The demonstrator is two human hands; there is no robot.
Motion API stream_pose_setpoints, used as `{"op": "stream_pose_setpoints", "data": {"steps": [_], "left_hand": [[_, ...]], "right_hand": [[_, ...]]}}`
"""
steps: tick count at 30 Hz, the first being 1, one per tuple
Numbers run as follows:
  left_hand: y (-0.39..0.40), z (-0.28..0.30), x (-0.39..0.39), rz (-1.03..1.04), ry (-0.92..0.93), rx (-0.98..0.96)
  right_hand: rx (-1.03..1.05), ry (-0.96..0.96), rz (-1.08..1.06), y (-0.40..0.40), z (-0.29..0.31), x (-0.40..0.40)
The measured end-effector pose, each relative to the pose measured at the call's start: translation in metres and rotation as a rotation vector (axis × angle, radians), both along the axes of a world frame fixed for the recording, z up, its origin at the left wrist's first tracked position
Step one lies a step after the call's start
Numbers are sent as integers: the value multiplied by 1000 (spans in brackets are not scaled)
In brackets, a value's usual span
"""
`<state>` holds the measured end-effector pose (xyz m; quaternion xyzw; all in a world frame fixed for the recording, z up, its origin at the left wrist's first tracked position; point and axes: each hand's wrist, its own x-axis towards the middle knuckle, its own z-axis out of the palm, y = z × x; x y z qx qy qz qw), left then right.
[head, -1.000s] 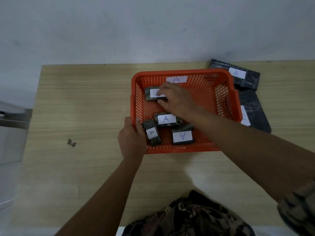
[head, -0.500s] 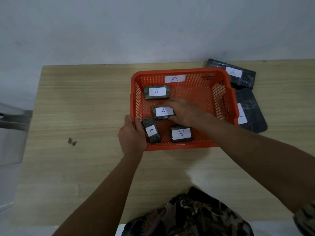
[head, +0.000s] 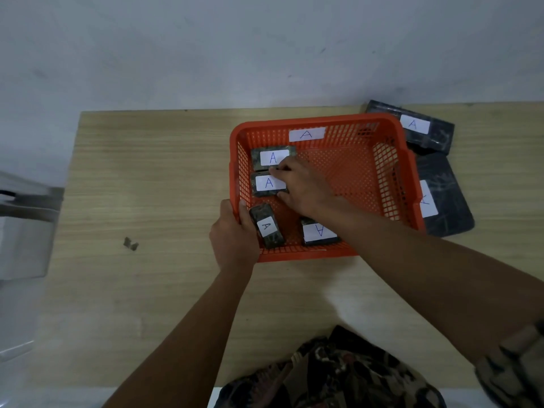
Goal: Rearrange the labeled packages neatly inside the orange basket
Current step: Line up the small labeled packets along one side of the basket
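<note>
The orange basket, with an "A" label on its far wall, sits on the wooden table. Several small dark packages with white "A" labels lie inside. One package is at the far left corner. A second package lies just below it, and my right hand grips its right end. A third package lies tilted at the near left. A fourth package is partly hidden under my right forearm. My left hand clasps the basket's near left rim.
Two larger dark packages with white labels lie on the table right of the basket, one at the back and one beside the wall. A small scrap lies on the table at the left. A grey object stands past the table's left edge.
My right hand let go of the far-left package, took the middle package and slid it left and up, next to the first one. My left hand stayed on the rim.
</note>
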<state>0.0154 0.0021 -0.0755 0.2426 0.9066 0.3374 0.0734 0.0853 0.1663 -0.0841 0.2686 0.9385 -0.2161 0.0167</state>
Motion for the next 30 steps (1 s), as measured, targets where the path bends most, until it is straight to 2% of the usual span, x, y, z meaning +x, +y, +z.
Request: {"op": "stream_pose_setpoints", "data": {"steps": [4, 8, 10, 14, 24, 30], "left_hand": [[0, 1, -1, -1, -11, -2], [0, 1, -1, 7, -32, -1], [0, 0, -2, 10, -33, -7], [1, 0, -2, 13, -29, 6], [0, 0, -2, 8, -25, 39], [-1, 2, -2, 11, -18, 44]], "right_hand": [[35, -69, -8, -1, 7, -3], [12, 118, -173, -12, 25, 7], [-73, 31, -207, -22, 33, 13], [-133, -179, -111, -47, 38, 17], [-231, -119, -164, -54, 30, 9], [-188, -99, 121, -24, 33, 8]]}}
